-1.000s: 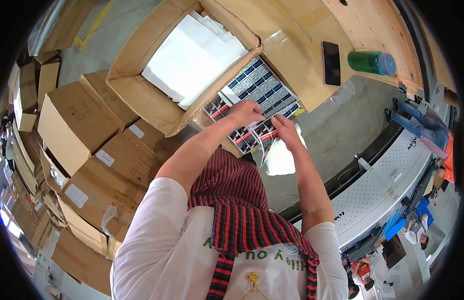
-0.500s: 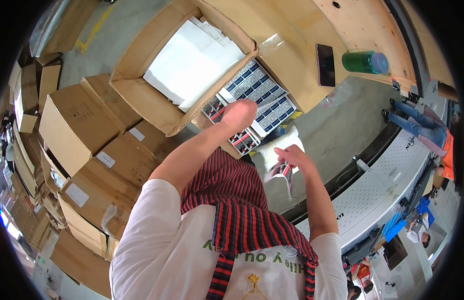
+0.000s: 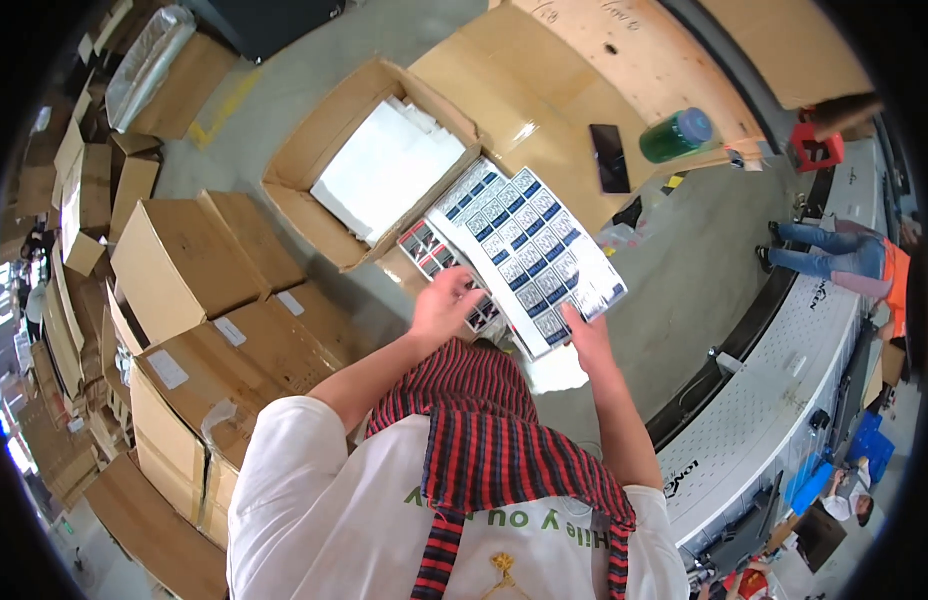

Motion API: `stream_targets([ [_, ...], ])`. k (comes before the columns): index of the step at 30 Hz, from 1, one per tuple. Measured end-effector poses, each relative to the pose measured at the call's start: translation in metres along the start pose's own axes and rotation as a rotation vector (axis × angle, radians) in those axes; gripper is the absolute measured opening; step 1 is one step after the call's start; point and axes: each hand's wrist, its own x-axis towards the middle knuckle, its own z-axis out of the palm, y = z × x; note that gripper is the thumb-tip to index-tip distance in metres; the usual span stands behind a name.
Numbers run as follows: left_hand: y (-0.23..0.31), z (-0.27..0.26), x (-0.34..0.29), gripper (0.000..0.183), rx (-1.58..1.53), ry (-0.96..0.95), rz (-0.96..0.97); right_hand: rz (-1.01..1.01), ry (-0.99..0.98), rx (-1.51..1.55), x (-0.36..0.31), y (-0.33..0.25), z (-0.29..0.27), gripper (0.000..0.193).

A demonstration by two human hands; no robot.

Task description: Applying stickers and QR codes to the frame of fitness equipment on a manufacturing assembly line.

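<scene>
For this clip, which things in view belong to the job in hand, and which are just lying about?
Belonging to the job:
Blue-and-white printed sheet, held by the right hand
Red-and-black printed pieces, beside the left hand
Open carton, probably

Apparently just lying about:
Phone
Green bottle
Stacked brown cartons
</scene>
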Motion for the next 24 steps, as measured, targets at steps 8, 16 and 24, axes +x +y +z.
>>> stream_targets([
  [8, 0.044, 0.042, -0.026, 0.03, -0.931, -0.252, -0.423, -0.304, -0.094, 0.034, -0.103, 0.01, -0.053, 0.042],
  [16, 0.086, 0.038, 0.01, 0.027, -0.51, -0.124, -0.167, -0.074, 0.373, -0.192, -0.196, 0.068, -0.064, 0.056],
  [24, 0.085, 0.067, -0.016, 0.031, -0.168, -0.494, 0.346, -0.012, 0.78, -0.545, -0.288, 0.151, -0.036, 0.023],
])
